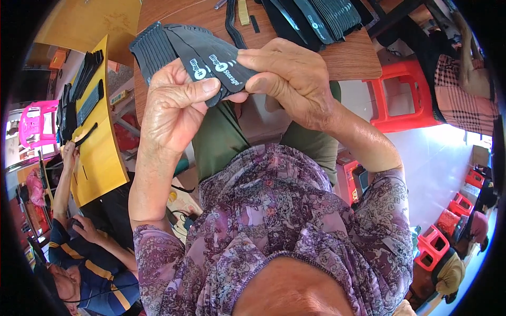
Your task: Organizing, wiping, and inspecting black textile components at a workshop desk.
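Two dark grey fabric straps [211, 60] with white print on their rounded ends lie overlapped between my hands, slightly fanned. My left hand [176, 102] pinches the ends, its thumb on top close to the print. From the other side, my right hand [295, 79] grips the upper strap near its end between thumb and fingers. Behind my left hand, a fanned pile of similar dark straps [153, 50] lies at the table's near left edge. Parts of the straps are covered by my fingers.
On the brown wooden table [184, 10] are another strap stack [332, 21], a narrow black strip [254, 23] and a yellowish strip [243, 11]. A co-worker's hand [70, 155] is at a yellow table [103, 168] on the left. A red stool [403, 97] stands right.
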`<state>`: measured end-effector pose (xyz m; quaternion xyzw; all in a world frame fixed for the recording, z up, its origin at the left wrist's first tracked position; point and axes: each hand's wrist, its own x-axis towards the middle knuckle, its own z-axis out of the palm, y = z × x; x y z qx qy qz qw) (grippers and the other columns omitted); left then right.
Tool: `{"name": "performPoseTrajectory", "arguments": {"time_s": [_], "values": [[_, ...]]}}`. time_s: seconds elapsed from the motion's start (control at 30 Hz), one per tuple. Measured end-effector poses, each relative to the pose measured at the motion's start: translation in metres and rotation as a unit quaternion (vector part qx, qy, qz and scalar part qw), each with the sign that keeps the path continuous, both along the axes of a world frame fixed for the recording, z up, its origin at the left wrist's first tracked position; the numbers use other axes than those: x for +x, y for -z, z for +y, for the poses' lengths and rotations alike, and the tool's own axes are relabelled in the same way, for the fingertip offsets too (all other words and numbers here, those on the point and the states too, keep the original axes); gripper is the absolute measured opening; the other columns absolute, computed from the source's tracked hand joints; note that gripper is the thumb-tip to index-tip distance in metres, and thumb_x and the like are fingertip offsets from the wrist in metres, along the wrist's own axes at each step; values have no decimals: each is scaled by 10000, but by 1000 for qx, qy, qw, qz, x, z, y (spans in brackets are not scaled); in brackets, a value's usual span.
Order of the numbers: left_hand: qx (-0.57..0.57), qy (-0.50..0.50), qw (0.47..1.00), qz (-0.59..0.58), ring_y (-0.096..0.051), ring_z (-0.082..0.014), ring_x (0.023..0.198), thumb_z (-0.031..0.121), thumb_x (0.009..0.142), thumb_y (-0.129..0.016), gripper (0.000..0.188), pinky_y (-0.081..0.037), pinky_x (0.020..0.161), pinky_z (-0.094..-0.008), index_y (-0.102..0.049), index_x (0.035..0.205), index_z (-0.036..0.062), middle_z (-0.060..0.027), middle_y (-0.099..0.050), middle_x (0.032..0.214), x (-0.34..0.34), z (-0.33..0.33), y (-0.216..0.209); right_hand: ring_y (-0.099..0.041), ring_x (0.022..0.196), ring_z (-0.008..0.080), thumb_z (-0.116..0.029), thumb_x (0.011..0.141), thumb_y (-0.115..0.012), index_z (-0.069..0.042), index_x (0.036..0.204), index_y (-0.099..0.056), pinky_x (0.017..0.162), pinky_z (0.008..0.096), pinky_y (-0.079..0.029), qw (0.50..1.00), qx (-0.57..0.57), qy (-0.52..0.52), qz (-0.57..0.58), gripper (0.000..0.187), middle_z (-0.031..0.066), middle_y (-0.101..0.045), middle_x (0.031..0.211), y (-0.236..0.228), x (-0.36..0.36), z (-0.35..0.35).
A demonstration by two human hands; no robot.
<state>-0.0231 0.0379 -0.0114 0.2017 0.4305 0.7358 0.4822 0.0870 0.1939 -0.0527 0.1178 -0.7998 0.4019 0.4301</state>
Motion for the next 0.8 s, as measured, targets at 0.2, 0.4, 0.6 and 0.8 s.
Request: {"name": "performPoseTrajectory", "arguments": {"time_s": [0.2, 0.4, 0.6, 0.8], "values": [[21, 1, 999, -26, -621, -286, 878, -96, 731, -576, 295, -550, 745, -426, -483, 1011, -99, -191, -609, 954, 0, 1, 7, -526, 562, 224, -193, 748, -671, 25, 863, -641, 510, 321, -422, 994, -92, 10, -53, 248, 121, -592, 678, 4, 3, -5], [5, -39, 999, -25, -630, -250, 848, -138, 699, -544, 311, -524, 776, -332, -489, 1003, -99, -181, -616, 945, 2, 1, 2, -601, 704, 289, -205, 724, -692, 31, 903, -628, 604, 332, -479, 998, 24, 42, 37, 303, 168, -635, 827, 7, 0, -3], [-63, -48, 996, 32, -618, -303, 881, -108, 615, -477, 499, -534, 776, -424, -427, 1111, -137, -199, -591, 1014, 3, -4, 8, -602, 813, 326, -212, 710, -695, 23, 942, -622, 699, 373, -481, 999, 35, 32, -3, 338, 193, -627, 936, 4, 10, -3], [-67, -59, 995, 48, -634, -299, 808, -119, 618, -461, 464, -571, 636, -412, -452, 1082, -122, -204, -599, 982, 12, 1, 6, -595, 841, 328, -220, 718, -684, 28, 954, -614, 710, 371, -472, 999, 36, 32, -26, 349, 190, -621, 955, 15, 10, -6]]}}
